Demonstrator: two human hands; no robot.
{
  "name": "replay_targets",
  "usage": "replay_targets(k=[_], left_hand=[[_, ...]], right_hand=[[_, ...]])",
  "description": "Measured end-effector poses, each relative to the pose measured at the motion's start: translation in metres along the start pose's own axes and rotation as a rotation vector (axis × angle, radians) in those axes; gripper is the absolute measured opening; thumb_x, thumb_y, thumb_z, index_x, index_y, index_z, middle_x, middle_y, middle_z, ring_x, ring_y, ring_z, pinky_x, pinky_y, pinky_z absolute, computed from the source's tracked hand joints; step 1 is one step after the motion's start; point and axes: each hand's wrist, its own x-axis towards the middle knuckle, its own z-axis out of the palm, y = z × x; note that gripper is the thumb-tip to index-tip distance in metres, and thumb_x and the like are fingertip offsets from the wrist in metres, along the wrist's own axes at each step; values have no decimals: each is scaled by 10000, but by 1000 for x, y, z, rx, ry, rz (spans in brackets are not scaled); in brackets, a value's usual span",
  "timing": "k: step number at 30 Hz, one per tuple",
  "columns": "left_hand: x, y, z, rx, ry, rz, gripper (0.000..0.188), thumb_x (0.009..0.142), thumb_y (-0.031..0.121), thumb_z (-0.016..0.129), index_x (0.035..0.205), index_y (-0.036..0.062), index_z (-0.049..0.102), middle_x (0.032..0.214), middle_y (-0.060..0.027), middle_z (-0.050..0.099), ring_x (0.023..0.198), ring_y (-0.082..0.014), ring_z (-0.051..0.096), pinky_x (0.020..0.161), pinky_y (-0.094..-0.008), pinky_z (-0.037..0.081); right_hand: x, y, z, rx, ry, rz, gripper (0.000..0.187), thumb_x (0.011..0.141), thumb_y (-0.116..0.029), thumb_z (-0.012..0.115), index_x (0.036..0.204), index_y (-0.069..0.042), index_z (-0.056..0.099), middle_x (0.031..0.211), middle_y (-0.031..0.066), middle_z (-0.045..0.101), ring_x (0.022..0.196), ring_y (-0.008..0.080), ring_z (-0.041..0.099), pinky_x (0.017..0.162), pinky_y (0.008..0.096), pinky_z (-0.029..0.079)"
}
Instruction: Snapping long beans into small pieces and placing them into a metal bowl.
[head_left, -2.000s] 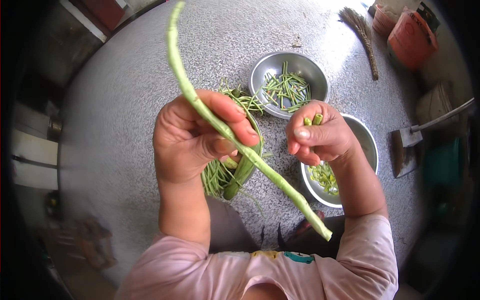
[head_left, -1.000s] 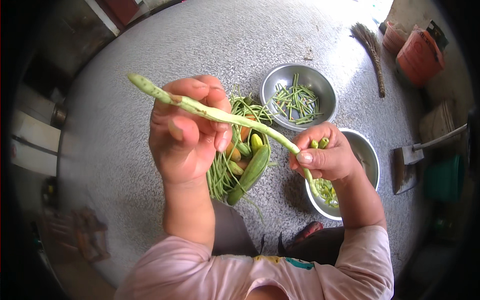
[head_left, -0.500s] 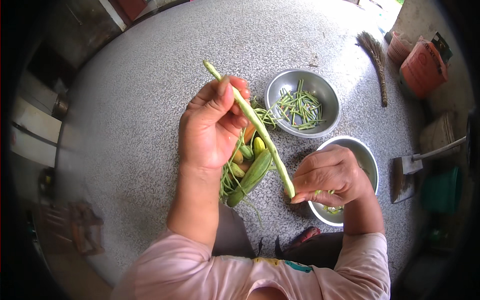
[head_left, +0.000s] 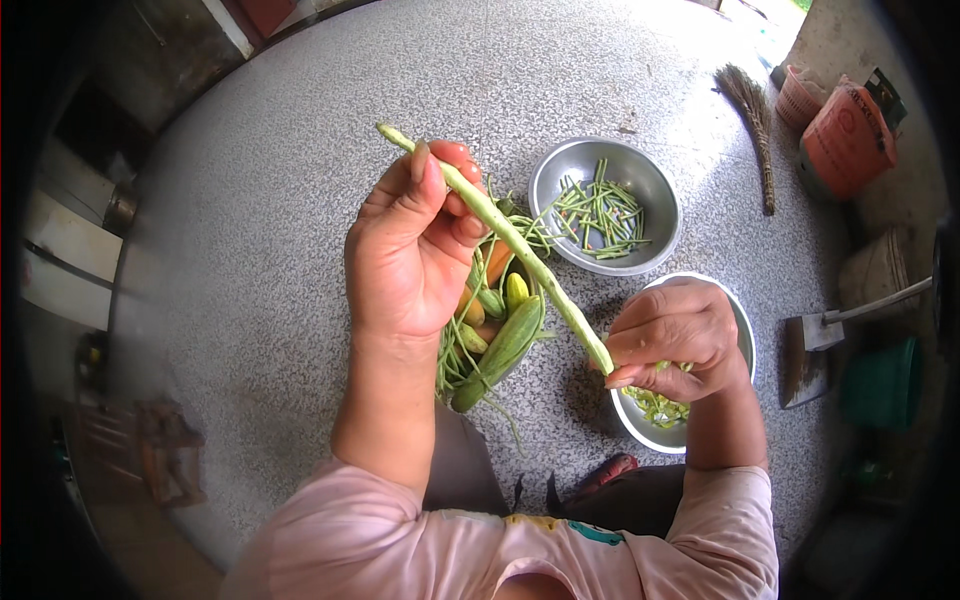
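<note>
A long, slender, pale green vegetable (head_left: 530,262), perhaps a thin gourd or a pod, slants across in front of me. My left hand (head_left: 405,240) grips it near its upper end, thumb against the fingers. At its lower end, my right hand (head_left: 672,340) pinches the tip between thumb and finger; a few green bits show under its curled fingers. Below the right hand, partly hidden by it, is a metal bowl (head_left: 744,325) holding green peelings (head_left: 655,408). Behind my left hand lies a heap of vegetables, with a large green gourd (head_left: 503,352) and thin green long beans (head_left: 448,372).
Another steel bowl (head_left: 664,190) with cut bean pieces (head_left: 605,215) stands farther off on the speckled floor (head_left: 300,130). A broom (head_left: 755,130), an orange bag (head_left: 848,138), a dustpan (head_left: 805,360) and a green tub (head_left: 880,385) line the right side.
The vegetable and my left hand have shifted slightly left. My right hand has moved a little right and up, still at the lower tip, showing more of the peelings.
</note>
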Motion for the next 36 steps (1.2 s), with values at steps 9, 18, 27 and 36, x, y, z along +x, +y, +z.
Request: replay_targets(k=[9,18,27,36], left_hand=[[4,-8,-2,1,43,-35,150,859,147,524,897,13,580,780,-61,583,640,-84,544,567,-193,489],[5,7,-6,21,-79,47,175,853,173,532,907,11,573,735,-61,580,599,-99,557,534,-215,503],[-17,-24,17,238,-317,-82,248,728,165,684,881,-4,588,726,-119,606,577,-154,548,426,-219,429],[-14,-29,15,210,-302,-76,258,729,176,685,894,6,583,741,-114,595,579,-134,538,452,-211,426]], right_hand=[[-1,6,1,60,-46,-58,130,678,-88,699,767,-6,650,661,80,601,578,177,601,476,264,461],[-5,17,8,519,354,13,148,861,-143,480,780,-33,539,657,101,566,591,189,587,502,279,481],[-11,22,14,1165,463,588,144,831,-164,560,866,-25,555,572,23,468,410,88,403,370,224,310],[-11,12,12,1119,200,624,212,838,-140,553,741,44,594,619,95,569,401,87,444,369,207,327]])
